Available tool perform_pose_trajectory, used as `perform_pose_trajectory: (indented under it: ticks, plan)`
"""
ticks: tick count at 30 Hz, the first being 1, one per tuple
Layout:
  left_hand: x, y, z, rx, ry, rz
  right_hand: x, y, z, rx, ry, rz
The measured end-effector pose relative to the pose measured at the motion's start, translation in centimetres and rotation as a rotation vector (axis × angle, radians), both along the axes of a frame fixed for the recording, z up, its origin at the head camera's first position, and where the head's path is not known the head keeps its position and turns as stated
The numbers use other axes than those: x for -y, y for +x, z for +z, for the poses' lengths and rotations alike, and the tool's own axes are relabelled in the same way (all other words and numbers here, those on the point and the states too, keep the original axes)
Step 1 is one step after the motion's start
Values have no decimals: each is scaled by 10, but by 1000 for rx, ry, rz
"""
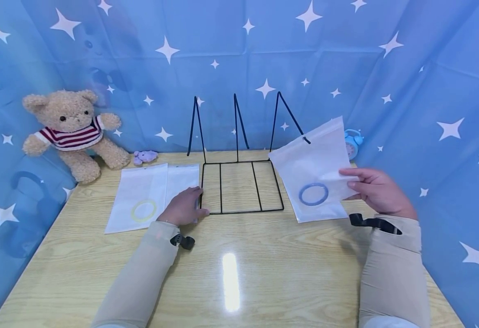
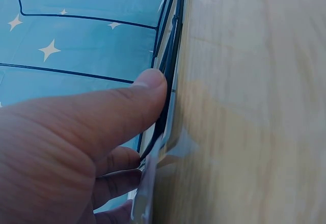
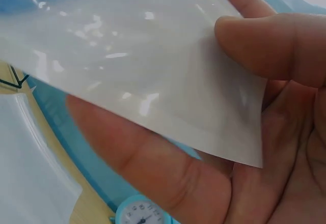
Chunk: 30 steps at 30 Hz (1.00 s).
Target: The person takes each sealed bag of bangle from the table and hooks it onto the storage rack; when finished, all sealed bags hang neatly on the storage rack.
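Observation:
A black wire rack (image 1: 242, 212) with three bent hook arms stands on the table. My left hand (image 1: 183, 206) grips its front left corner, the thumb (image 2: 151, 79) on the wire and the other fingers behind it. My right hand (image 1: 376, 191) pinches the right edge of a white zip bag (image 1: 325, 159), thumb on one face and fingers on the other. A blue ring (image 1: 313, 194) shows through this bag. The right hook arm's tip (image 1: 307, 140) overlaps the bag near its top edge. Another white sheet (image 3: 33, 163) shows at the right wrist view's left.
Left of the rack lie two white bags, one with a yellow ring (image 1: 143, 210), the other bag (image 1: 182, 177) partly under my left hand. A teddy bear (image 1: 73, 123), a small purple toy (image 1: 145, 157) and a blue alarm clock (image 1: 352, 143) stand near the starry curtain (image 1: 223, 45).

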<state>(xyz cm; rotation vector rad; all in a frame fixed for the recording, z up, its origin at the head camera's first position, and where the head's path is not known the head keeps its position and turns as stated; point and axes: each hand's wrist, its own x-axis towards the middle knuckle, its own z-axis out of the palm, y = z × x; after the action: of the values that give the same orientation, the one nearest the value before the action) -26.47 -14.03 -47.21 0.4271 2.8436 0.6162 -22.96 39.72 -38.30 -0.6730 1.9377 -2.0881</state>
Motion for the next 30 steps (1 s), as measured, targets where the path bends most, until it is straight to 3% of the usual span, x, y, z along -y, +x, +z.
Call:
perform_pose_trajectory:
  ticks: [8, 19, 23, 30]
  plan:
    - [1, 0, 0, -8, -11, -4, 6, 3, 4, 22, 254, -83]
    - [0, 2, 0, 11, 8, 3, 15, 2, 3, 1, 332, -122]
    - [-1, 2, 0, 18, 10, 7, 20, 2, 4, 20, 312, -138]
    - [0, 3, -1, 13, 8, 8, 28, 1, 6, 22, 348, -211]
